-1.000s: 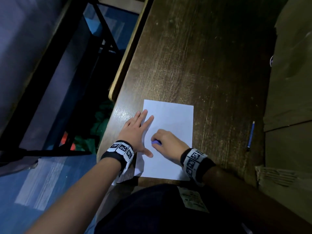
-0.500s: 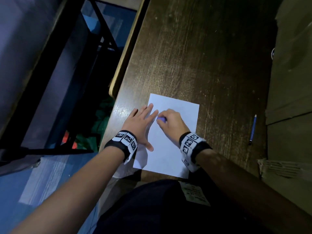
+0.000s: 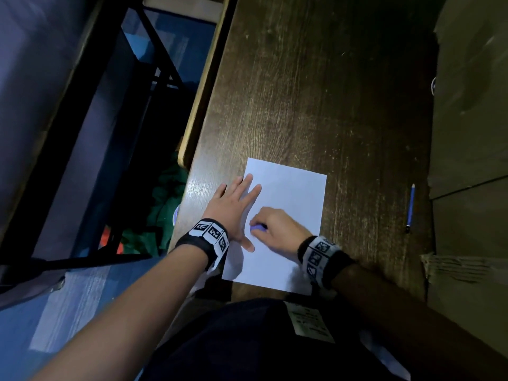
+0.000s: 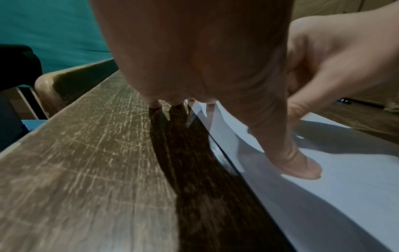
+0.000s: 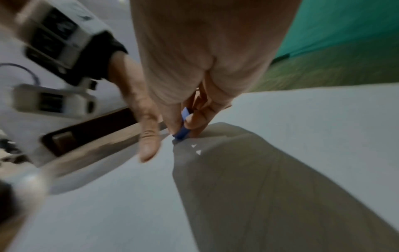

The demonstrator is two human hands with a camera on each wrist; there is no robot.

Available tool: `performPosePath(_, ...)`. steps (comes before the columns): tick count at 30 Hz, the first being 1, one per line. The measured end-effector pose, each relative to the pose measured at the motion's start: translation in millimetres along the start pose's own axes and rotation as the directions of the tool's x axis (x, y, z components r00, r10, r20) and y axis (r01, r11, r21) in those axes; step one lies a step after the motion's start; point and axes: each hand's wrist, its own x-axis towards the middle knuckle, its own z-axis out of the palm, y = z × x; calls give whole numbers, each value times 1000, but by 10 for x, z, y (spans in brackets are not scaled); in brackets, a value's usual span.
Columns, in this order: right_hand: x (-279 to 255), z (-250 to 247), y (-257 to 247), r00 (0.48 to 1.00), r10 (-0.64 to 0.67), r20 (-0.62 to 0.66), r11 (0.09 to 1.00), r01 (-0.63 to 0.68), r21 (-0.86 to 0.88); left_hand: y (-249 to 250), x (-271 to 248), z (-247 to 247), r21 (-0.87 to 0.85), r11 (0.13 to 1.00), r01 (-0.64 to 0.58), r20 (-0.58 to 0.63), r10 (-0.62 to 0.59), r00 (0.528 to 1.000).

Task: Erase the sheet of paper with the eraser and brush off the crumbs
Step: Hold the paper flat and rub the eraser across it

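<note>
A white sheet of paper (image 3: 291, 204) lies near the front edge of a dark wooden table (image 3: 316, 100). My left hand (image 3: 233, 207) lies flat with straight fingers, pressing the sheet's left edge; its thumb (image 4: 300, 163) rests on the paper (image 4: 323, 196). My right hand (image 3: 277, 229) pinches a small blue eraser (image 3: 258, 229) and holds it down on the sheet just right of the left thumb. In the right wrist view the eraser (image 5: 183, 129) touches the paper (image 5: 302, 122) between thumb and fingers. No marks or crumbs are plain on the sheet.
A blue pencil (image 3: 410, 207) lies on the table right of the sheet. Brown cardboard (image 3: 472, 105) runs along the right side. The table's left edge (image 3: 192, 171) drops off to dark frames and a blue floor. My dark-clothed lap is below the front edge.
The right hand with the eraser went up the sheet towards the left fingertips, then came back down beside the left thumb. The left hand stayed pressing the sheet.
</note>
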Motion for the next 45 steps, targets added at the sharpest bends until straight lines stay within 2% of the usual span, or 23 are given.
performPosePath(1,78,-47,44,994,48,-93,999,-47,15,5,-4,2,7,1000,-8,5,8,1000)
performPosePath(3,201,-129,134,924,174,-340,984,-152,90,18,0,-7,18,1000,-10,3,10,1000)
performPosePath(4,208,-114,136,898,211,-387,976,-174,129,12,-9,-10,13,1000,-11,9,11,1000)
performPosePath(5,163,-54,134,910,207,-360,977,-170,130,18,-8,-5,3,1000,-13,18,13,1000)
performPosePath(7,-25,99,-10,983,110,-147,993,-101,66,8,-10,-15,-2,1000,-12,24,12,1000)
performPosePath(9,-158,171,-39,999,29,23,999,-30,26,-3,-11,-19,-9,1000,-20,23,20,1000)
performPosePath(12,46,-5,99,979,107,-173,992,-93,84,-8,4,0,3,1000,-9,11,9,1000)
performPosePath(15,263,-57,220,872,229,-432,970,-170,172,-9,13,2,14,1000,-10,23,10,1000)
performPosePath(17,157,101,145,904,199,-378,975,-145,168,-6,1,5,15,1000,-13,11,13,1000)
performPosePath(19,-58,245,56,979,84,-188,992,-65,108,-2,3,5,13,1000,-11,7,11,1000)
performPosePath(21,-113,163,55,998,-18,-56,999,21,50,10,12,1,7,1000,-1,11,1,1000)
performPosePath(23,111,-26,136,985,9,-174,999,0,48,14,16,-9,13,1000,2,13,-2,1000)
performPosePath(26,322,-115,243,904,136,-405,988,-93,123,13,-12,-12,14,1000,4,23,-5,1000)
performPosePath(29,34,130,119,986,-14,-164,997,25,67,28,-5,-21,10,1000,0,19,0,1000)
performPosePath(31,-116,147,60,990,-137,26,990,136,20,31,-5,-37,6,1000,10,27,-10,1000)
performPosePath(32,-61,76,82,991,-133,15,991,133,10,27,3,-41,4,1000,8,29,-8,1000)
performPosePath(34,164,-90,147,986,-14,-169,1000,18,21,12,11,-24,-1,1000,1,26,-1,1000)
performPosePath(36,281,-159,221,933,83,-350,996,-62,71,6,4,-9,-6,1000,-2,18,2,1000)
performPosePath(38,168,-26,186,944,48,-326,997,-27,69,13,0,-7,-7,1000,-7,20,7,1000)
performPosePath(40,-82,176,36,987,-92,-131,995,95,15,16,3,-13,-8,1000,-2,22,2,1000)
performPosePath(42,-172,176,14,983,-182,5,983,182,-20,9,13,-19,-18,1000,3,28,-2,1000)
performPosePath(43,-83,101,36,985,-172,-13,985,172,-34,3,19,-15,-19,1000,2,28,-1,1000)
performPosePath(45,185,-42,124,980,-45,-195,999,43,-11,-2,15,-8,-24,1000,-5,26,6,1000)
